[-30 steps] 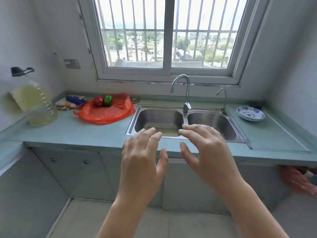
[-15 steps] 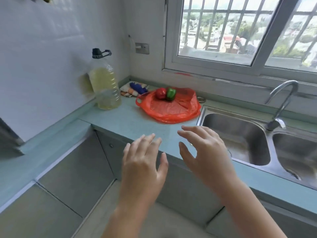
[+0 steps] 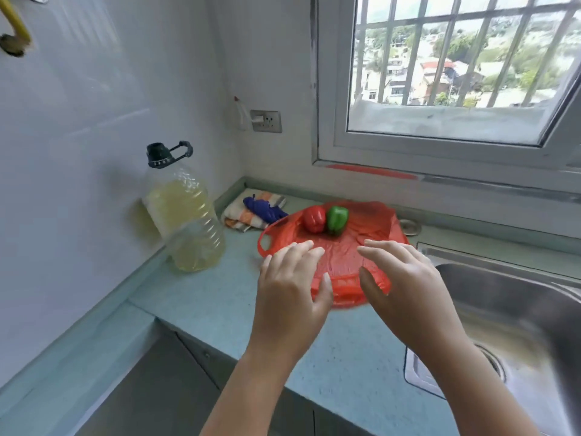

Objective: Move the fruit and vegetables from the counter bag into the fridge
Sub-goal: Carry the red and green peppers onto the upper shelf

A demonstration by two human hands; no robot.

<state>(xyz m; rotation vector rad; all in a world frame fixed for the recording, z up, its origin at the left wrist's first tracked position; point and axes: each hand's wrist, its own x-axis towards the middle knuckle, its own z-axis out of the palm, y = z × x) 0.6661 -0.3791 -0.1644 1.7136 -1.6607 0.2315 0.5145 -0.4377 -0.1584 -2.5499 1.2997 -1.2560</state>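
As the hands now lie: left hand (image 3: 289,297) and right hand (image 3: 405,287) are both spread, palms down, fingers straight to lightly bent, holding nothing. They are side by side over the near edge of the red bag (image 3: 342,256). Whether any fingertip touches the plastic cannot be told.
Task's things: red pepper (image 3: 314,219) and green pepper (image 3: 337,220) touch each other on the far part of the bag, near the back edge of the table (image 3: 204,303).
Bag: spread flat and open, one handle loop at its left edge.
Why so held: judged a reach toward the peppers, the left hand lined up with the red one and the right with the green. One hand per pepper looks likely.
Why so placed: the flattened bag leaves both peppers exposed, so nothing needs opening first.
Edges: the sink (image 3: 503,294) rim is just right of the bag, with the back wall close behind the peppers. The oil bottle (image 3: 185,215) stands at the left against the side wall. A folded cloth (image 3: 248,218) lies in the back corner, just beside the handle loop.
Open room: bare table runs from the bag to the front edge, and nothing hangs above the peppers.
Fridge: not in view.
Progress: both peppers still on the bag, none moved.
Risk: the thin plastic may cling and lift, or a nudged pepper could roll toward the sink.
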